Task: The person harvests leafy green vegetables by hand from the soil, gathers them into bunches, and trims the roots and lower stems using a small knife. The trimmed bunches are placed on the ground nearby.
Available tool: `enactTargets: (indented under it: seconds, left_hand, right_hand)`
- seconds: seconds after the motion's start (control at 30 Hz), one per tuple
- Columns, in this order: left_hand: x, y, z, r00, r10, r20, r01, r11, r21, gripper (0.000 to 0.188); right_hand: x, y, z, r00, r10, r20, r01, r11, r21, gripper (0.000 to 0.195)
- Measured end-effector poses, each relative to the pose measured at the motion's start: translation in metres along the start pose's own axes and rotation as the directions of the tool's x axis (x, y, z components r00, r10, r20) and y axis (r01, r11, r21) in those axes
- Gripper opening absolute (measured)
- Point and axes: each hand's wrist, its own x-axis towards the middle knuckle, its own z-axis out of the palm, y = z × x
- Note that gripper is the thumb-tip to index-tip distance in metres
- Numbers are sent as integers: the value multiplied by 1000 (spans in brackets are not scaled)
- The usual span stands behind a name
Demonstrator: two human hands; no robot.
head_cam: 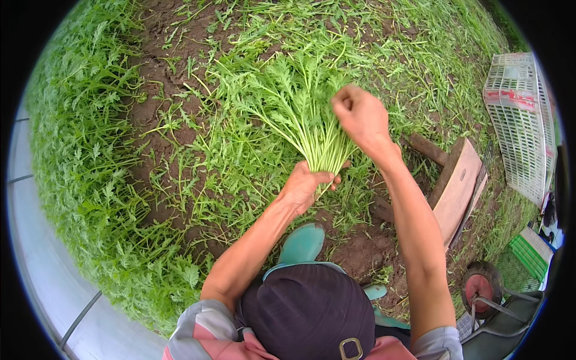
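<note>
My left hand [310, 183] is closed round the lower stems of a bunch of leafy greens [310, 121] with lobed leaves. The stems fan out upward and away from me, and their cut ends stick out below the fist. My right hand [360, 114] is at the right side of the bunch, beside its upper stems and leaves, with the fingers curled and slightly blurred. Whether those fingers pinch a leaf or stem cannot be told. Loose greens [243, 166] lie on the soil beneath the bunch.
Dense standing greens [90, 157] grow at the left, beside a pale sheet wall [40, 234]. Green boots [301, 243] are below my hands. A wooden stool [456, 189] stands at the right, with a white plastic crate [519, 126] beyond it. A wheelbarrow wheel [480, 288] shows at lower right.
</note>
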Motion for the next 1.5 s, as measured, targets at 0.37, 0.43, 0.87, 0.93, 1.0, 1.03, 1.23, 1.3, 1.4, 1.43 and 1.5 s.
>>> enactTargets:
  seconds: [0.37,0.43,0.87,0.93,1.0,1.03,1.23,1.3,1.4,1.43,1.5]
  left_hand:
    - [0,-2,-1,999,-13,45,19,990,-136,41]
    - [-1,-3,-3,997,-2,77,12,992,-127,38]
    - [-6,7,-14,994,8,-107,-1,998,64,28]
    - [-8,6,-5,984,-1,-180,22,993,116,25]
    - [-9,9,3,976,36,-214,4,983,184,24]
    - [-10,11,4,971,57,-232,-5,976,219,24]
    - [-23,40,-2,951,20,-309,36,984,174,22]
    - [-38,60,-4,950,39,-310,66,945,319,24]
    - [-74,122,14,983,-50,-175,124,888,443,30]
    - [-89,152,21,991,-43,-128,91,912,399,32]
    - [-100,185,16,997,-35,-64,58,920,388,28]
  right_hand:
    - [-102,67,31,909,259,327,-417,604,679,54]
    - [-99,42,26,845,194,497,-534,348,771,51]
    - [-88,29,36,825,156,543,-559,83,825,28]
    - [-89,24,33,816,158,556,-572,85,816,29]
    - [-84,25,45,842,199,502,-538,215,815,28]
    - [-82,22,49,854,213,474,-518,278,809,28]
    - [-75,19,23,814,270,514,-570,209,794,17]
    - [-72,19,3,802,246,544,-597,311,740,16]
    - [-64,6,-73,835,140,531,-544,343,766,17]
    - [-62,13,-104,868,128,480,-492,355,795,18]
    - [-52,23,-131,868,42,495,-472,383,794,27]
